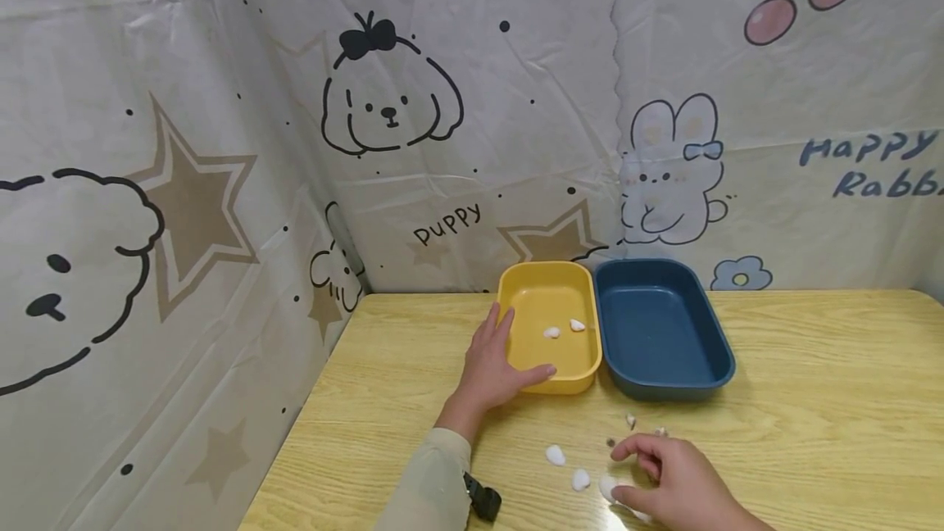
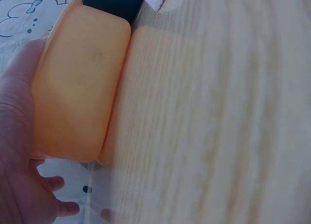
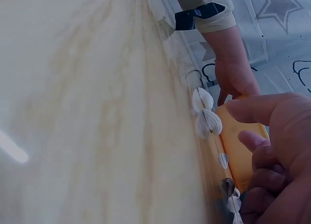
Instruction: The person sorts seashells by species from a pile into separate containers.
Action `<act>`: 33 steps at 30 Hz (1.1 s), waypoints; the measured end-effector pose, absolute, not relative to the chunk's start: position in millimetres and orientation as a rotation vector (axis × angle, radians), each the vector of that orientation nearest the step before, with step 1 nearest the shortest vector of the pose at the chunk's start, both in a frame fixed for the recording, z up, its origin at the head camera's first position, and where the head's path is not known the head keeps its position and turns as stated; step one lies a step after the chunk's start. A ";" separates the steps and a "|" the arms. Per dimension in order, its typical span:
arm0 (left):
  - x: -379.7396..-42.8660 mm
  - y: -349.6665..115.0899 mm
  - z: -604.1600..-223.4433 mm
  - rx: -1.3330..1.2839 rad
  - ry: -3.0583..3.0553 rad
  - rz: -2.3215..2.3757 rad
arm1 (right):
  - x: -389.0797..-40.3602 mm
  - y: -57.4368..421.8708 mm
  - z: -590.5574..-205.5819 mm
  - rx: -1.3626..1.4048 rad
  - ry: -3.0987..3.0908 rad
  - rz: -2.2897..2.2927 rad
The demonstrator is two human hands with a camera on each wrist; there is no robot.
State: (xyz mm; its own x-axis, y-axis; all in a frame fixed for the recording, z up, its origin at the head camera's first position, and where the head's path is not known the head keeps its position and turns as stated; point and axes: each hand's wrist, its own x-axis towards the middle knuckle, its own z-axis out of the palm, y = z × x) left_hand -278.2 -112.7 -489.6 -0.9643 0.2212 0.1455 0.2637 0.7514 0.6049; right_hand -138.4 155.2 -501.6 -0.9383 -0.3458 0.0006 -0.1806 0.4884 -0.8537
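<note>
We are facing a printed cloth (image 1: 487, 179) that is hanging behind a wood-grained table (image 1: 826, 400). On it a blue tray (image 1: 656, 326) and, just to its left, a yellow tray (image 1: 546, 306) are standing, both pointing their long axes away from us. The yellow one is looking light, stiff and smooth, so we are favouring its rim for a hold; the left hand (image 1: 490, 373) is spanning its near left corner, fingers extended and touching, not clenched. The right hand (image 1: 677, 478) is hovering over the table shells (image 1: 580, 479), thumb and forefinger apart, grasping nothing we are seeing. Two white shells (image 1: 551, 333) are lying inside the yellow tray. We are expecting all these to be light, hard, perhaps brittle, and best pinched gently by opposite edges. The leftmost table shell (image 1: 555, 455) is slanting its long axis from far left to near right; a tiny dark piece (image 1: 610, 442) is defying any such reading
</note>
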 end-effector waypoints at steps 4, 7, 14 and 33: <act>-278.0 -112.0 -489.3 -0.402 -2.873 -1.011 | -138.4 158.0 -506.0 -0.490 2.562 -1.382; -278.0 -112.0 -489.3 -0.401 -2.871 -1.013 | -138.2 159.4 -509.1 -0.532 2.571 -1.358; -278.4 -112.3 -490.2 -0.393 -2.872 -1.029 | -138.9 159.1 -514.7 -0.635 2.619 -1.309; -278.4 -111.9 -489.8 -0.398 -2.868 -1.032 | -137.2 154.8 -513.3 -0.591 2.652 -1.203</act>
State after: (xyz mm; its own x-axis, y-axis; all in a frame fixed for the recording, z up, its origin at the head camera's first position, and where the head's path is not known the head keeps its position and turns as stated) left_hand -278.4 -111.9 -489.8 -0.9643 0.2184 0.1498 0.2637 0.7415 0.6170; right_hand -137.2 154.8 -513.3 -0.9070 -0.4210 0.0081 -0.2835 0.5962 -0.7511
